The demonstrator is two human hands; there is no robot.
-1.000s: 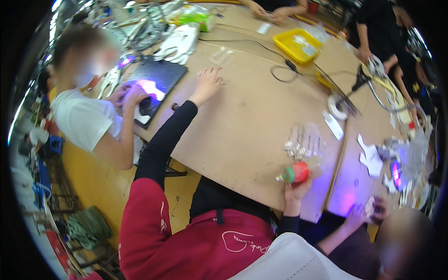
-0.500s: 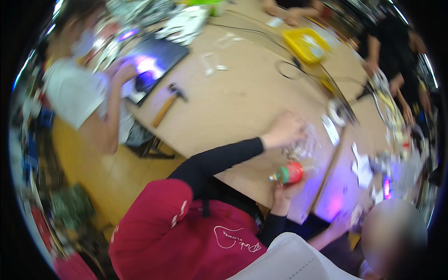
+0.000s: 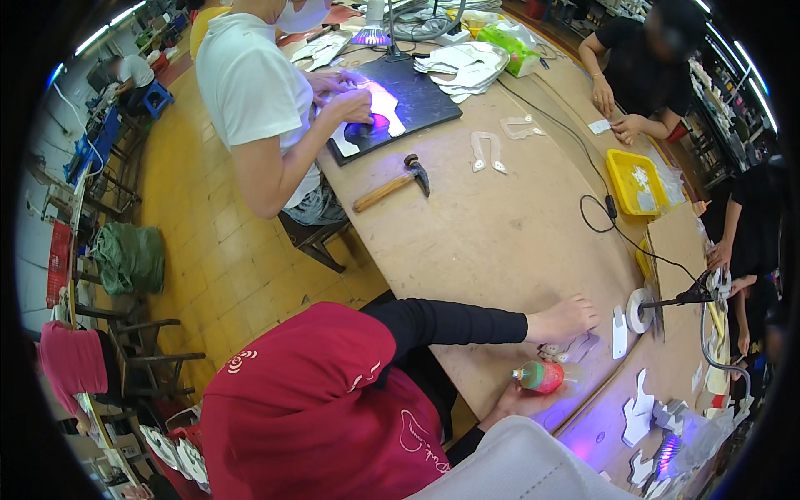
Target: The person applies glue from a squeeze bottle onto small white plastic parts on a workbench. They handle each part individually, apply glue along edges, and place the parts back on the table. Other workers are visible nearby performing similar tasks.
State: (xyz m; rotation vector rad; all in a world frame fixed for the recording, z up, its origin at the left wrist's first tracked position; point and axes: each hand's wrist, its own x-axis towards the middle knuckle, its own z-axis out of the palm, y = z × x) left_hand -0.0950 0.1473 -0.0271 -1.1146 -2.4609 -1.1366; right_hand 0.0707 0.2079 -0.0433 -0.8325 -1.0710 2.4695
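Note:
My left hand [image 3: 568, 318], in a black sleeve, reaches rightward over the table with its fingers curled down. What lies under its fingertips is hidden. Just below it lie pale, clear-looking pieces [image 3: 567, 348] with small round parts on them. My right hand [image 3: 515, 403] is closed around a clear squeeze bottle [image 3: 546, 377] with a red and green band. The bottle lies almost level, its nozzle pointing left. A white strip [image 3: 619, 333] rests to the right of my left hand, beside a white round roll or base [image 3: 640, 311].
A claw hammer [image 3: 392, 187] lies near the left table edge. Beyond it a co-worker [image 3: 258, 108] handles white pieces on a black board [image 3: 433, 118] under a purple lamp [image 3: 371, 33]. U-shaped pieces [image 3: 487, 152], a yellow basket [image 3: 621, 187] and a cable [image 3: 583, 208] lie farther back.
The view has swung, so the table and both hands now sit lower in it, with more floor at left. My left hand is closer to the white strip. The bottle stays in my right hand.

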